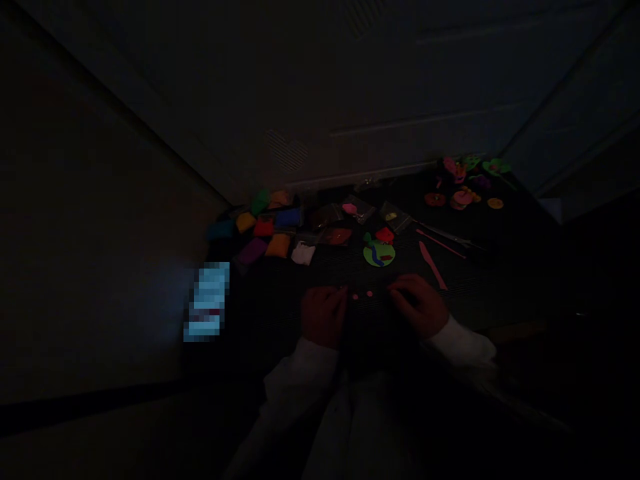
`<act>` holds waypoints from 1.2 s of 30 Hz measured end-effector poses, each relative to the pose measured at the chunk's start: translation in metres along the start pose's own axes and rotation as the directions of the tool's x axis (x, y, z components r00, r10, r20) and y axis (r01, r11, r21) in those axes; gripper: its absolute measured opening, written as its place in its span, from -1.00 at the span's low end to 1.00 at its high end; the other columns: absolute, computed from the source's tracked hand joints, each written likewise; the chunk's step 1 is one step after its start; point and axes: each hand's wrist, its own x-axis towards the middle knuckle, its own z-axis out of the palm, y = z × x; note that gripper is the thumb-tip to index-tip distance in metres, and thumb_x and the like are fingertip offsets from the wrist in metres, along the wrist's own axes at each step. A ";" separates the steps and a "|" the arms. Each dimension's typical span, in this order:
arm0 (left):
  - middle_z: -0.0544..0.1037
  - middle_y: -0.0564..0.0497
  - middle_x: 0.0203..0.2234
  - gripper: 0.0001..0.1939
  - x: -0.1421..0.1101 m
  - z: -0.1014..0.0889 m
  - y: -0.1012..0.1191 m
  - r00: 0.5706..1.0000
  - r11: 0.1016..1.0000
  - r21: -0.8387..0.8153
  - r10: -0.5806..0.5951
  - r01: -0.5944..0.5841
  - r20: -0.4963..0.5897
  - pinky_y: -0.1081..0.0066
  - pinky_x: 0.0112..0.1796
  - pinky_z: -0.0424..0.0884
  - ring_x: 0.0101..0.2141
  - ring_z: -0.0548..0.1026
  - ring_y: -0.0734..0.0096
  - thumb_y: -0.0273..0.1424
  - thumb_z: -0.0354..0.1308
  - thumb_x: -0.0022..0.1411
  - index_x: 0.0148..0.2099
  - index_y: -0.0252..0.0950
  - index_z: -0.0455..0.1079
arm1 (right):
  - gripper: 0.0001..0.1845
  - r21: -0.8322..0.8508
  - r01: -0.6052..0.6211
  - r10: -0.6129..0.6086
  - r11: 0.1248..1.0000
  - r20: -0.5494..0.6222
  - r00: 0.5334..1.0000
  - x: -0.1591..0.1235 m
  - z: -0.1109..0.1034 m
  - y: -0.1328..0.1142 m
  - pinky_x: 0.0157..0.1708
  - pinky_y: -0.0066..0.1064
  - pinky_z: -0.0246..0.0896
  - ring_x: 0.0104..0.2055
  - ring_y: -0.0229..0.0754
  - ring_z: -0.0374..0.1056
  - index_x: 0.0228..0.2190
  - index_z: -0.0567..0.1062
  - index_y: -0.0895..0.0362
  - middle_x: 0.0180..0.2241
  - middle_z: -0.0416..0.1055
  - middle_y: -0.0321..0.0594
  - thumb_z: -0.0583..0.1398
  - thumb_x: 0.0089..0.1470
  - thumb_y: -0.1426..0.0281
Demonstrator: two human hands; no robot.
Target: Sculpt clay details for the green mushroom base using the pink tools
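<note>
Left hand [324,315] and right hand [421,307] low over counter [280,287], fingers curled; too dark to tell if grasping. Pink dots [369,293] between them, presumably for easy reach. Green disc [379,255] just beyond, knife [433,265] right, handy. Bags [278,245] toward far-left corner, flowers [496,167] far-right, likely clear of hands.

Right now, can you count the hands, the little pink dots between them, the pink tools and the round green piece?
Left hand and right hand: 2
Pink dots: 2
Pink knife-shaped tool: 1
Thin pink stick: 1
Round green piece: 1
Total: 7
</note>
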 end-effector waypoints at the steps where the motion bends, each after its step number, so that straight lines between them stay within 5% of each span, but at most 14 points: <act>1: 0.44 -0.02 -0.42 -0.80 0.001 0.001 -0.002 1.000 1.000 0.013 -0.019 0.019 -0.016 0.33 -0.27 0.24 -0.33 0.31 0.38 -0.37 0.02 0.09 -0.23 -0.23 0.41 | -0.84 -0.001 -0.001 0.001 1.000 0.000 1.000 0.000 0.000 0.000 -0.19 -0.33 0.14 -0.21 -0.23 0.21 -0.35 0.39 0.14 -0.32 0.30 -0.19 0.06 0.00 0.37; 17: 0.45 0.03 -0.44 -0.88 0.008 0.001 -0.009 0.999 0.997 0.065 -0.042 0.041 0.022 0.35 -0.28 0.23 -0.32 0.32 0.38 -0.34 0.09 0.03 -0.37 -0.19 0.42 | -0.84 -0.002 -0.009 0.009 1.000 0.012 1.000 0.000 0.000 0.000 -0.21 -0.34 0.15 -0.22 -0.24 0.21 -0.35 0.39 0.14 -0.32 0.30 -0.19 0.06 0.00 0.37; 36: 0.36 0.00 -0.10 -0.69 -0.016 -0.018 0.004 0.988 0.981 0.158 0.089 -0.109 0.128 0.17 -0.14 0.18 -0.12 0.21 0.18 -0.32 0.02 0.08 -0.09 -0.18 0.32 | -0.83 -0.020 -0.015 0.015 1.000 0.029 0.999 0.001 0.000 -0.001 -0.22 -0.34 0.15 -0.23 -0.23 0.22 -0.36 0.39 0.14 -0.32 0.30 -0.19 0.05 0.01 0.36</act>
